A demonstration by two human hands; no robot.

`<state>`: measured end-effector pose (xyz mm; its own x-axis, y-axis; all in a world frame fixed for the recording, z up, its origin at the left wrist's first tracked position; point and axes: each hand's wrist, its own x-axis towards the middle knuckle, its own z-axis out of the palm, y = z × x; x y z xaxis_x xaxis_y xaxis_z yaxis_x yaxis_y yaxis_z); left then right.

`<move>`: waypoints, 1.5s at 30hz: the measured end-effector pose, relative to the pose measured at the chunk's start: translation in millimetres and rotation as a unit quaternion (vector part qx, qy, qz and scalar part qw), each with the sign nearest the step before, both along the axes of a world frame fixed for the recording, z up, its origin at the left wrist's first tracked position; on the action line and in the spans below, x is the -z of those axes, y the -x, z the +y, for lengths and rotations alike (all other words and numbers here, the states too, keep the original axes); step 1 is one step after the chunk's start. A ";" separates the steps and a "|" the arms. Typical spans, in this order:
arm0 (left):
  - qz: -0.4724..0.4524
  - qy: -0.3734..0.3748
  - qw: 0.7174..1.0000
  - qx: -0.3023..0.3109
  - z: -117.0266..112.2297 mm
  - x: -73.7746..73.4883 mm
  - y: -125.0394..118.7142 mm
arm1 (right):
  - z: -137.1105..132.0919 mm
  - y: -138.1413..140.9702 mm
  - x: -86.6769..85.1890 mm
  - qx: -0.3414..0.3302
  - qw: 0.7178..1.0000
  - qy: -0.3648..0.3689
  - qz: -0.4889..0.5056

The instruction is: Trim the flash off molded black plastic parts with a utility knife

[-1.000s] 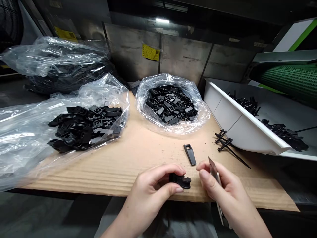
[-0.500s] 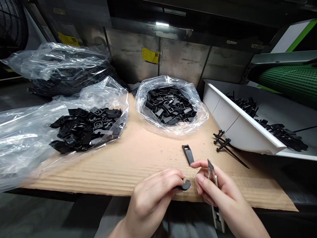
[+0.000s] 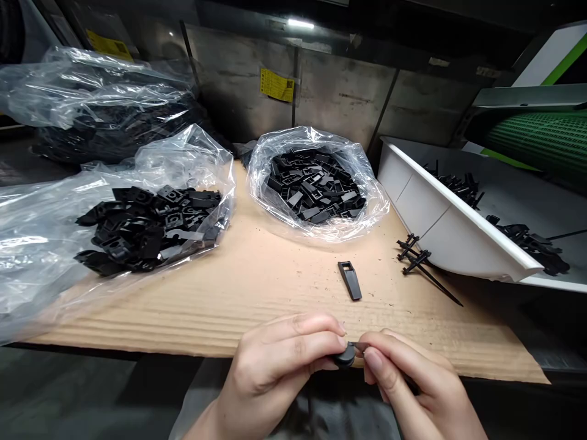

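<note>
Near the front edge of the cardboard, my left hand (image 3: 279, 363) pinches a small rounded black plastic part (image 3: 345, 355) between thumb and fingers. My right hand (image 3: 413, 379) is closed on a craft knife, its handle hidden in my palm. The short dark knife blade (image 3: 359, 346) points left and meets the upper edge of the black part; whether it cuts in cannot be made out. Just beyond my hands lies a single tapered black plastic piece (image 3: 351, 282) with a square hole at its far end.
Clear plastic bags of black parts stand left (image 3: 183, 235) and centre (image 3: 275, 215). A white tray (image 3: 463, 214) at right holds black stems and parts. Beside it lies a black sprue (image 3: 418, 260). Cardboard (image 3: 275, 284) covers the bench; metal panels rise behind.
My right hand has turned the knife from pointing up to pointing left and brought its blade onto the black part. My right index finger has left the tapered piece. The view has tilted slightly down.
</note>
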<state>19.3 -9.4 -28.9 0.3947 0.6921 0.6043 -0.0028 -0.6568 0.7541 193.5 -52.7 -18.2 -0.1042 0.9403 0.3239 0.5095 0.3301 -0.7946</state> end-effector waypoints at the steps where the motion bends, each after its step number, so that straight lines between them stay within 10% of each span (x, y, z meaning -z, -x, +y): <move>1: -0.002 0.005 1.000 0.003 0.4 -0.9 -0.2 | -0.2 -0.3 -0.4 -0.010 1.000 0.014 -0.001; 9: 0.010 0.035 0.998 0.049 1.9 -5.2 -0.6 | 9.8 -16.6 -19.4 -0.078 0.982 0.166 -0.031; 15: 0.012 0.009 0.999 0.041 3.9 -3.4 -0.5 | 25.1 -25.9 -33.6 -0.327 0.863 0.379 0.066; 21: 0.003 -0.027 0.999 0.043 4.9 -2.6 0.1 | 15.0 -31.9 -22.3 -0.226 0.885 0.381 0.140; 25: 0.034 0.068 0.997 -0.003 2.1 -6.1 -0.9 | 4.2 -23.3 -17.5 -0.109 0.920 0.333 0.175; 30: 0.091 0.227 0.969 -0.038 2.6 -12.7 -7.5 | -0.3 -11.9 -4.2 0.017 0.997 0.059 0.051; 45: 0.114 0.115 0.986 -0.048 -0.1 -3.7 -9.0 | -2.8 -15.8 11.1 -0.011 0.994 -0.072 -0.078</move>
<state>28.3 -9.6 -25.2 0.4277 0.8414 0.3304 0.2376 -0.4573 0.8570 209.2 -55.6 -29.2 -0.1832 0.8827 0.4328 0.6148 0.4464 -0.6501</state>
